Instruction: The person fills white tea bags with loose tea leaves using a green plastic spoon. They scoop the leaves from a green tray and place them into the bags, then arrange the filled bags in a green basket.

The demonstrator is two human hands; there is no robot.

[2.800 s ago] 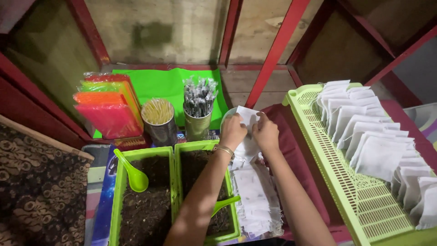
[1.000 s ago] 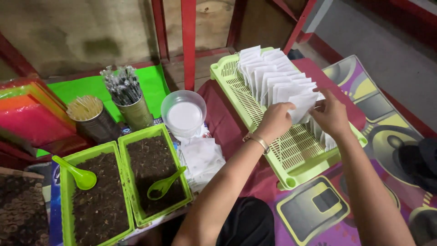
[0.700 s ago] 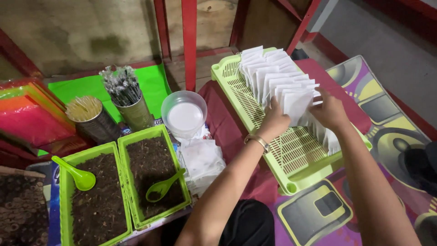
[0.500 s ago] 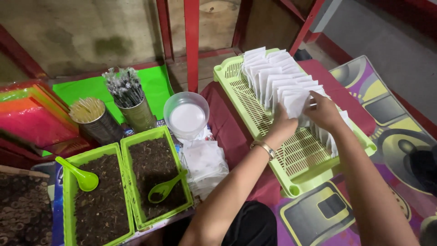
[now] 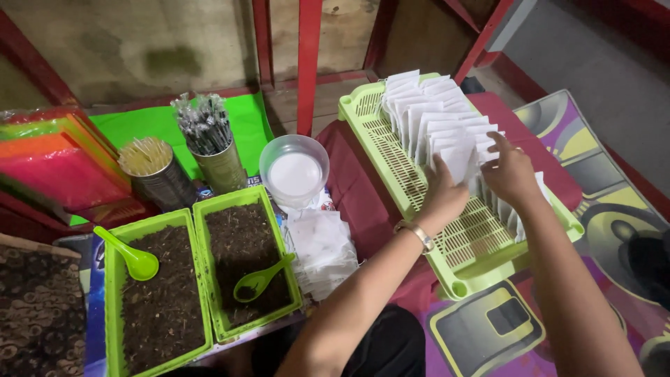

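Observation:
My left hand (image 5: 444,195) and my right hand (image 5: 510,172) are both over a light green slatted tray (image 5: 419,192) at the right. Between them stands a small white paper packet (image 5: 460,158), gripped by the fingers of both hands at the near end of a row of white packets (image 5: 426,108) standing upright in the tray. A bracelet sits on my left wrist.
A pile of flat white packets (image 5: 322,248) lies beside two green tubs of dark soil (image 5: 241,255), each holding a green scoop (image 5: 259,279). A clear bowl of white powder (image 5: 294,171), two tins of sticks (image 5: 162,173) and coloured sheets (image 5: 56,160) stand behind. Red posts rise at the back.
My hands moved from the pile of flat packets by the tubs over to the green tray, carrying one packet, and have set it upright at the near end of the row.

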